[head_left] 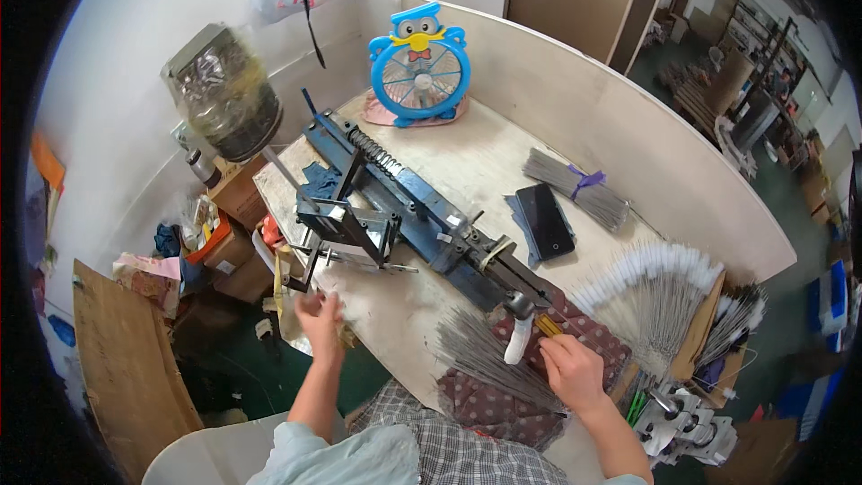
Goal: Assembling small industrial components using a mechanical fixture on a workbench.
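My left hand [320, 321] is beside the small crank [305, 273] at the near left end of a bench machine, fingers loosely bent and apart, with nothing visible in them. My right hand [571, 368] is closed around a yellow-brown piece [548, 325], most of it behind my fingers. Just left of that hand, a white-wrapped handle [516, 341] hangs from the metal joint [518, 305] at the machine's near end. The long dark-blue machine [404, 202] lies diagonally on the table and carries a coil spring [375, 152]. Thin grey wires [489, 355] lie below the handle.
A motor [224, 94] stands over the machine's left side. On the table are a blue cartoon fan [420, 67], a black phone [544, 222], a tied wire bundle [579, 189] and white-tipped brushes [660, 296]. A dotted cloth [588, 328] lies under my right hand; cardboard boxes [242, 193] stand left.
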`<state>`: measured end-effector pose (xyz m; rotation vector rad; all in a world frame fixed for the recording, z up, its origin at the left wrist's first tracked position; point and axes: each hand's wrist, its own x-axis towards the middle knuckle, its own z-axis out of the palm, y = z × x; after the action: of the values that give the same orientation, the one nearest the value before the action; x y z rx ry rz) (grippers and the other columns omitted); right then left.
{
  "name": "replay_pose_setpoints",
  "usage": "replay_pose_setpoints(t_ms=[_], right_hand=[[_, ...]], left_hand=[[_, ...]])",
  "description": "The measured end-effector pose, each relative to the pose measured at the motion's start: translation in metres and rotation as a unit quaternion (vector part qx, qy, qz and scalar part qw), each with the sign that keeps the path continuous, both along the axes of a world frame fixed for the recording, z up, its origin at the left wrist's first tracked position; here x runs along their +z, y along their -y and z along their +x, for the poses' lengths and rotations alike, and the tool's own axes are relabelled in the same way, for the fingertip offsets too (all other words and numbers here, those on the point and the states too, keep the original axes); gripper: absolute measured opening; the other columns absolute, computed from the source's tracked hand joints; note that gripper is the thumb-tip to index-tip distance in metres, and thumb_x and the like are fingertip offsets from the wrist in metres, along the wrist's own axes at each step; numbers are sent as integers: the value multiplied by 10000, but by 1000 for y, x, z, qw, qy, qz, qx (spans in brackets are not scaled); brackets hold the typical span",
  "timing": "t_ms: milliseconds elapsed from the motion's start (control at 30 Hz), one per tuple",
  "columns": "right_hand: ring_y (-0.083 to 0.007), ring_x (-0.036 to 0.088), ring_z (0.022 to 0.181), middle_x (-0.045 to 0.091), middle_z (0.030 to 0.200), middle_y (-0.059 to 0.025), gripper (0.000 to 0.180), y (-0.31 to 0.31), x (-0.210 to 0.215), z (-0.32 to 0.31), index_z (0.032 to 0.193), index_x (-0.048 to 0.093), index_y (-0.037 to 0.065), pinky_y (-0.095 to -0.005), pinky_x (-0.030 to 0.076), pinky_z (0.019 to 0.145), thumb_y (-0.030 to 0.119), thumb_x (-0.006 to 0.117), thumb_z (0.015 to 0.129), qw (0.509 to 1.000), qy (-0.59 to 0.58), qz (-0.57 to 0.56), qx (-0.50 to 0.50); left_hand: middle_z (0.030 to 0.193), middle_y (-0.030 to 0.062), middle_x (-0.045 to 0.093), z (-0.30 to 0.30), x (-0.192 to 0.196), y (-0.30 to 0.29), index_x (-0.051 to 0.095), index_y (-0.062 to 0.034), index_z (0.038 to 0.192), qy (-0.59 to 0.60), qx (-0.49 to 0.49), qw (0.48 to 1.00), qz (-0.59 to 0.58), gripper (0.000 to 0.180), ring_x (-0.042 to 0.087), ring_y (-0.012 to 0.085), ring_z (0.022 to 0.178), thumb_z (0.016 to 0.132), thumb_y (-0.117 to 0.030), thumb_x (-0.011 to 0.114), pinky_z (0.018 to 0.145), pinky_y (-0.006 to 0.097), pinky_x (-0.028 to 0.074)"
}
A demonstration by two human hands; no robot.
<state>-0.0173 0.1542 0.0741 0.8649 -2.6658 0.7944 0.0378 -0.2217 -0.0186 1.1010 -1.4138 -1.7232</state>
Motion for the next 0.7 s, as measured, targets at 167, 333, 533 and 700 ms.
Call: replay_pose_setpoints(t_ms=[167,333,533,700], right_hand=[[-261,623,696,620,875,-72,137,8,-6,-6,895,656,57,-335,501,601,87,660,761,998,36,41,-10],[-277,616,750,619,899,-86,144,5,-6,-6,909,648,49,-350,499,638,86,643,771,998,45,27,-37],[-286,612,797,606,915,-101,220,-9,-13,-8,1003,628,47,-352,502,660,95,623,788,995,55,4,-87],[-303,608,818,593,960,-101,270,-5,-19,-16,1056,614,57,-363,498,675,128,626,796,991,52,8,-126]], left_hand=[[775,59,629,-4,-11,98,612,40,996,44,-72,979,-184,280,564,97,619,842,-187,668,562,233,450],[606,38,586,-21,-8,117,585,-20,676,1,6,994,-108,375,549,103,508,865,-339,643,473,240,410],[795,71,607,-12,-7,-1,559,-12,952,-22,-94,989,111,306,581,159,596,857,-291,643,513,284,471],[922,66,590,-42,22,-36,536,-60,1032,7,-286,901,326,374,585,172,766,854,-378,617,667,348,502]])
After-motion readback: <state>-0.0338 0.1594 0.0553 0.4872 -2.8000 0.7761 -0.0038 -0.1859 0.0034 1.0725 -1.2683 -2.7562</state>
